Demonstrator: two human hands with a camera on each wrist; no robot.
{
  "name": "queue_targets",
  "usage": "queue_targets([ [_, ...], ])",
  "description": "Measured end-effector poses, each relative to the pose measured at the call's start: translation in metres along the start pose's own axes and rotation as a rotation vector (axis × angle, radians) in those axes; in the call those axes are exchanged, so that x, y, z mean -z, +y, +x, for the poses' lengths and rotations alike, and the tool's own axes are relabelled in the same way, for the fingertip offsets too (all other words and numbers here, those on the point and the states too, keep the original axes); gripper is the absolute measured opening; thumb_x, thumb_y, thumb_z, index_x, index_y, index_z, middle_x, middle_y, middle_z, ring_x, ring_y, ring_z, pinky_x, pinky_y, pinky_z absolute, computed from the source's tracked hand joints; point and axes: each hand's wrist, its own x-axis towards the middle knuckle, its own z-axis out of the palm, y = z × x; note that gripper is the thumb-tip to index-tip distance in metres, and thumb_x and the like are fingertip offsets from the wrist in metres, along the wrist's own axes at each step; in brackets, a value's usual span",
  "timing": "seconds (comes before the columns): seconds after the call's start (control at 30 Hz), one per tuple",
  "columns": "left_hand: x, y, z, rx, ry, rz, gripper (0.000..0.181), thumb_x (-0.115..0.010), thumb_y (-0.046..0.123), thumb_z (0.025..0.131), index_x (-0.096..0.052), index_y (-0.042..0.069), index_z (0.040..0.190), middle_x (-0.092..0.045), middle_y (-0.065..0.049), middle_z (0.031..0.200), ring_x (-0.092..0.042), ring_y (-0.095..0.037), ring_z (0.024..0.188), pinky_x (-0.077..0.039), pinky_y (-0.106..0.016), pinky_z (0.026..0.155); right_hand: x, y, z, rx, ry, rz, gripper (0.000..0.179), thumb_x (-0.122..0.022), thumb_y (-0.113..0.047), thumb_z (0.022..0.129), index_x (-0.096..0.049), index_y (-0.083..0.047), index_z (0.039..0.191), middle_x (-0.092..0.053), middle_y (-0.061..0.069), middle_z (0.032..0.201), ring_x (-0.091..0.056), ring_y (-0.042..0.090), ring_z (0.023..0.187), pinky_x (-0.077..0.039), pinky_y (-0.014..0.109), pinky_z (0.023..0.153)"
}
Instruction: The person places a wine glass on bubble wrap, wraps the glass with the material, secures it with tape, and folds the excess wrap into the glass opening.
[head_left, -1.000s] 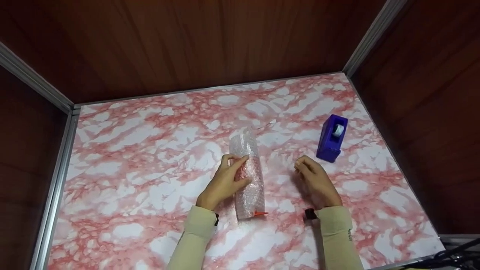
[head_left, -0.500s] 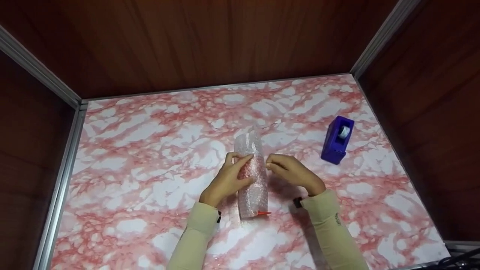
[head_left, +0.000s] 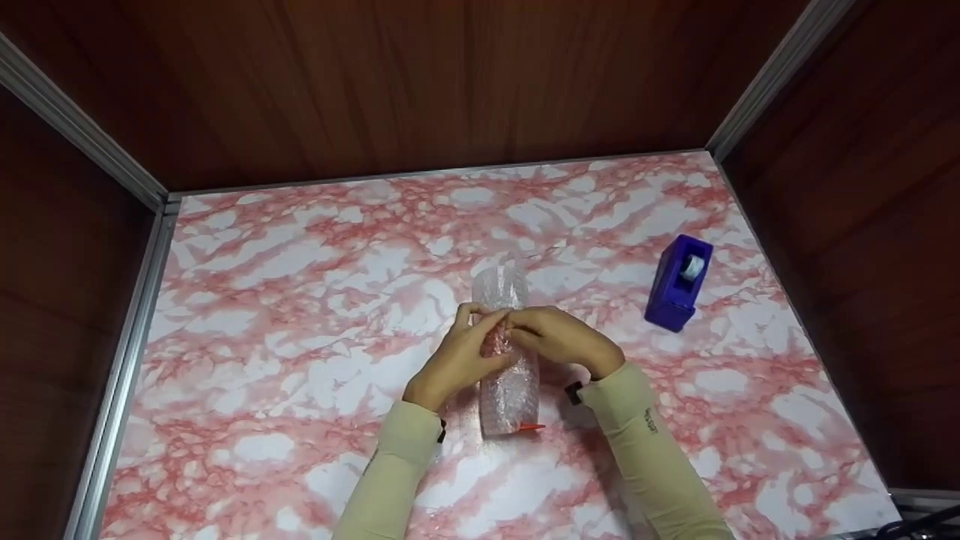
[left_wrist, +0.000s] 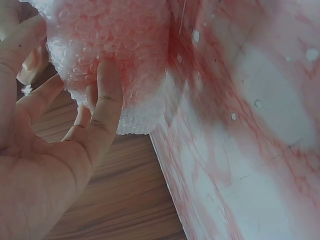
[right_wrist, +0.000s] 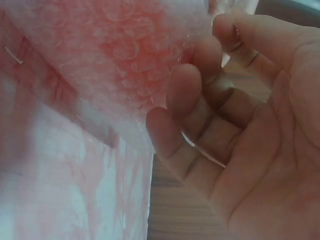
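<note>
A roll of bubble wrap [head_left: 510, 390] lies lengthwise on the table, something reddish showing through its layers. From its near end pokes a thin orange-red pointed tip [head_left: 531, 427]; the rest of that thing is hidden in the wrap. My left hand [head_left: 457, 364] holds the roll from the left, thumb on the near side in the left wrist view. Over the roll's middle, my right hand [head_left: 562, 335] has its fingertips bent down against the wrap, close to the left fingertips. A small pale bit like tape [left_wrist: 26, 90] shows at the right fingertips in the left wrist view.
A purple tape dispenser [head_left: 679, 283] with a white tape roll stands right of the hands. The table [head_left: 300, 300] has a red-and-white marbled top. Dark wood panels [head_left: 435, 82] rise behind and at both sides. Black cables [head_left: 926, 525] lie at the lower right corner.
My right hand has moved left from beside the dispenser onto the bubble wrap roll, its fingers pinched. The left hand keeps its hold; the head view has shifted slightly.
</note>
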Motion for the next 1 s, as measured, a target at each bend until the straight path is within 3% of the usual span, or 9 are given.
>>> queue_targets([
  [0.17, 0.000, 0.000, 0.001, 0.004, -0.006, -0.013, 0.069, -0.078, 0.033, 0.089, -0.047, 0.022, 0.150, -0.032, -0.005, 0.134, -0.051, -0.018, 0.107, -0.045, -0.034, 0.095, -0.001, -0.008, 0.004, -0.031, -0.005, -0.130, 0.015, -0.058, -0.024, 0.103, -0.063, -0.016, 0.092, -0.057, -0.005, 0.081, -0.053, 0.014, 0.074, -0.043, 0.036, 0.070],
  [0.4, -0.002, -0.002, 0.001, -0.014, 0.003, -0.007, 0.066, -0.078, 0.025, 0.089, -0.050, 0.019, 0.148, -0.034, -0.007, 0.134, -0.054, -0.018, 0.102, -0.045, -0.033, 0.093, -0.006, -0.020, 0.005, -0.095, 0.051, -0.375, 0.015, -0.063, -0.030, 0.100, -0.064, -0.019, 0.090, -0.059, -0.003, 0.078, -0.057, 0.017, 0.069, -0.047, 0.039, 0.060],
  [0.53, -0.002, -0.003, 0.002, -0.017, 0.017, 0.005, 0.065, -0.079, 0.024, 0.088, -0.051, 0.019, 0.146, -0.034, -0.008, 0.133, -0.053, -0.020, 0.104, -0.045, -0.034, 0.093, -0.011, -0.022, 0.005, -0.157, 0.077, -0.425, 0.019, -0.062, -0.034, 0.100, -0.061, -0.019, 0.088, -0.058, -0.002, 0.075, -0.057, 0.018, 0.067, -0.048, 0.041, 0.057],
  [0.73, -0.003, -0.004, 0.001, -0.015, 0.033, -0.002, 0.069, -0.080, 0.027, 0.088, -0.049, 0.019, 0.149, -0.035, -0.009, 0.133, -0.054, -0.022, 0.107, -0.046, -0.035, 0.094, -0.014, -0.016, 0.005, -0.270, 0.101, -0.374, 0.030, -0.064, -0.044, 0.097, -0.058, -0.017, 0.085, -0.056, -0.003, 0.072, -0.055, 0.017, 0.063, -0.046, 0.039, 0.054],
  [0.87, -0.003, -0.006, -0.001, 0.000, 0.034, -0.003, 0.072, -0.079, 0.035, 0.088, -0.047, 0.020, 0.150, -0.034, -0.008, 0.134, -0.054, -0.022, 0.107, -0.046, -0.035, 0.095, -0.016, -0.002, 0.003, -0.342, 0.143, -0.246, 0.042, -0.067, -0.055, 0.091, -0.055, -0.016, 0.081, -0.054, -0.003, 0.068, -0.050, 0.015, 0.058, -0.041, 0.034, 0.053],
  [1.0, -0.005, -0.008, -0.002, -0.025, 0.062, 0.005, 0.067, -0.079, 0.038, 0.087, -0.049, 0.019, 0.145, -0.035, -0.009, 0.134, -0.053, -0.025, 0.114, -0.046, -0.038, 0.097, -0.021, 0.011, 0.000, -0.372, 0.178, -0.103, 0.046, -0.069, -0.060, 0.087, -0.054, -0.016, 0.083, -0.054, -0.004, 0.068, -0.049, 0.014, 0.059, -0.040, 0.032, 0.054],
])
